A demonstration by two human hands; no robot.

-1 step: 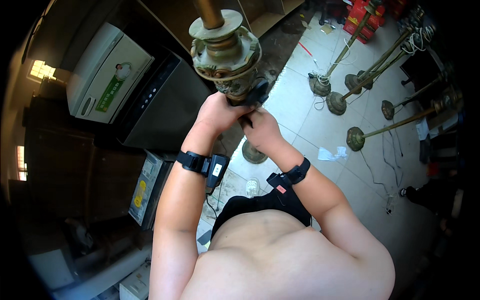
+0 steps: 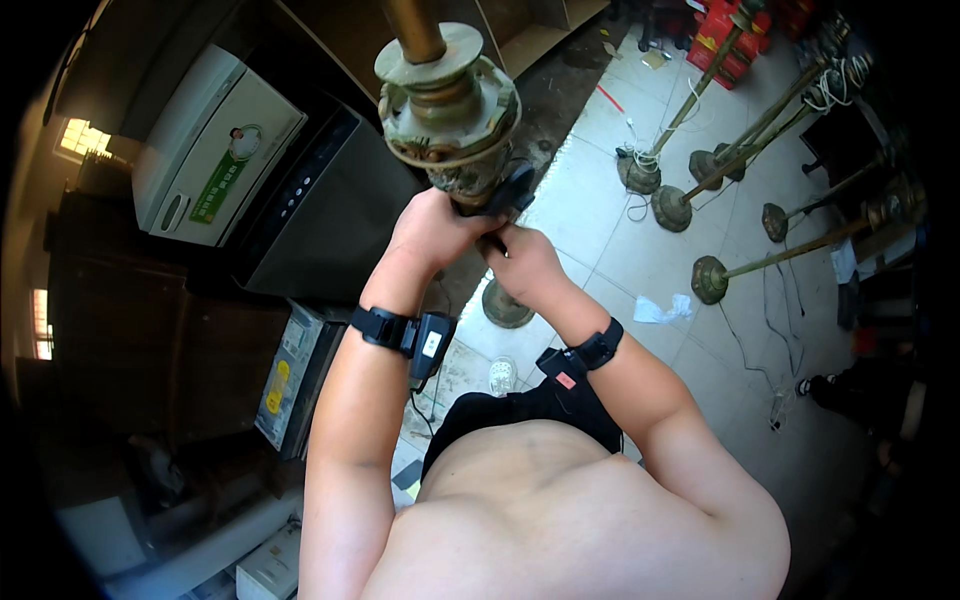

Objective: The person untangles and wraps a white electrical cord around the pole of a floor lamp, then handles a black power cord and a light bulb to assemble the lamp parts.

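Observation:
A tall floor lamp (image 2: 449,118) with an ornate greenish-bronze and pale stone-like body stands in front of me. Its brass pole leaves the view at the top, and its round base (image 2: 507,306) rests on the floor below my hands. My left hand (image 2: 432,232) is wrapped round the stem just under the ornate part. Close beside it, my right hand (image 2: 530,264) is closed, its fingers meeting the left ones. A black rounded object (image 2: 515,188) sticks up between the hands against the lamp; its kind is unclear. What the right fingers grip is hidden.
Several similar lamps (image 2: 672,207) lean or lie on the right, with loose cords. White paper (image 2: 661,308) lies on the tiles. Red boxes (image 2: 722,42) are at the far right. A white appliance (image 2: 215,150) and a dark one (image 2: 310,205) stand left, a boxed item (image 2: 293,380) nearer.

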